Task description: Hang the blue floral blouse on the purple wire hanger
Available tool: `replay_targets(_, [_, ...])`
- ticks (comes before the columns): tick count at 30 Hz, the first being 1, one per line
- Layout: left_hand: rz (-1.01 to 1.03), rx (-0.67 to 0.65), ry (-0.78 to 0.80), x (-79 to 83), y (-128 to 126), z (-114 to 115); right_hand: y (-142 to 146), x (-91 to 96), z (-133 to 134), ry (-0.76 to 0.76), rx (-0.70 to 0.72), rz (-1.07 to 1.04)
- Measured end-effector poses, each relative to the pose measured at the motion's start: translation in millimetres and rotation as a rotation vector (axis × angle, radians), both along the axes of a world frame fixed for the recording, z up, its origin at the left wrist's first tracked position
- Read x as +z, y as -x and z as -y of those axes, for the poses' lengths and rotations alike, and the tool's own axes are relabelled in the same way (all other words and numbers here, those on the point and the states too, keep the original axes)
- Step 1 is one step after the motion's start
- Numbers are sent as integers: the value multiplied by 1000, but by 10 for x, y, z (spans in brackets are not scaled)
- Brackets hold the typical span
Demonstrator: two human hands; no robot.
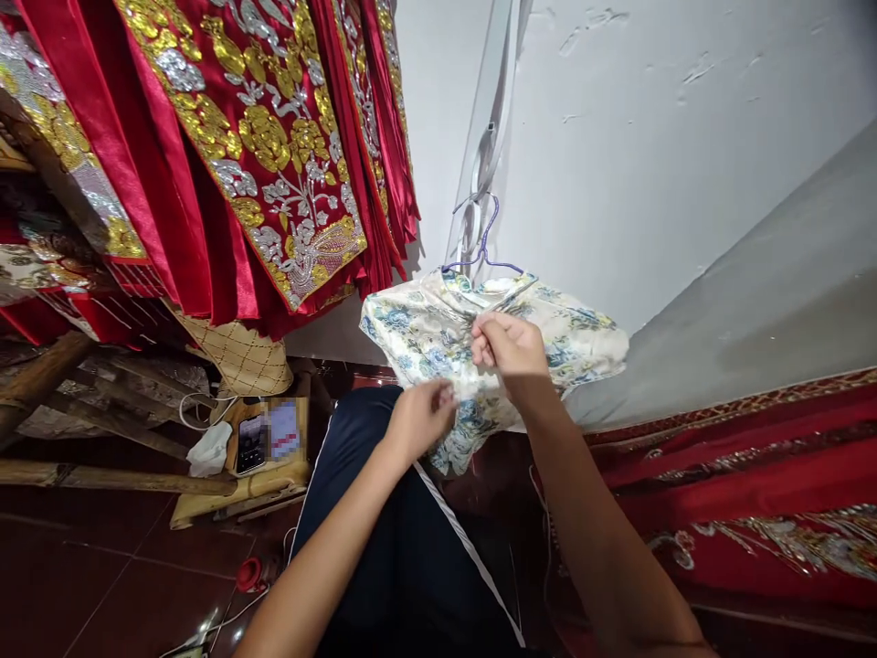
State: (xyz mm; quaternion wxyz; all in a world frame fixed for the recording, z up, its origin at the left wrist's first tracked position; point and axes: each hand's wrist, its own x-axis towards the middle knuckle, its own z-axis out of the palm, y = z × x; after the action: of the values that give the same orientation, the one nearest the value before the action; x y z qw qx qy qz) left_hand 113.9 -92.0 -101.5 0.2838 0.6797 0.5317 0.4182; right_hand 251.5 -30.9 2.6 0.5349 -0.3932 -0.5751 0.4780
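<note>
A pale blouse [417, 338] with blue and yellow flowers hangs in front of me on a purple hanger [485, 254]. My right hand [512, 345] is closed in a pinch just below the blouse's neckline; what its fingertips hold, if anything, is too small to make out. Lower and to the left, my left hand [423, 422] has its fingers curled together over the front of the blouse. Its fingertips are slightly blurred, and I cannot see what is between them.
A white strap [490, 137] runs down the wall to the hanger. Red cloth with gold and silver sequins [274, 137] hangs at upper left. A phone [251, 443] rests on a bamboo stool [274, 480] at left. More red embroidered cloth [754, 493] lies at right.
</note>
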Motion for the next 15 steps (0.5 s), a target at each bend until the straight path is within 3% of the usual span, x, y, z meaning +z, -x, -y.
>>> replay_targets(3, [162,74,-330,619,109,-234,9,16,67,-37,0,21])
replay_targets(6, [40,-4,-512,1047,114,-432,-6,143,76,-99,-19,26])
replay_targets(10, [-82,4,-603,1210,6,-459,-62,94,21,-174,-79,86])
replay_targets(12, [-60,27,-661,1237,-27,-389,-103,-105,-29,-166,-86,156])
replay_targets(15, [117,128,-700,1275,91,-329,-170,-529,-40,-29,-63,232])
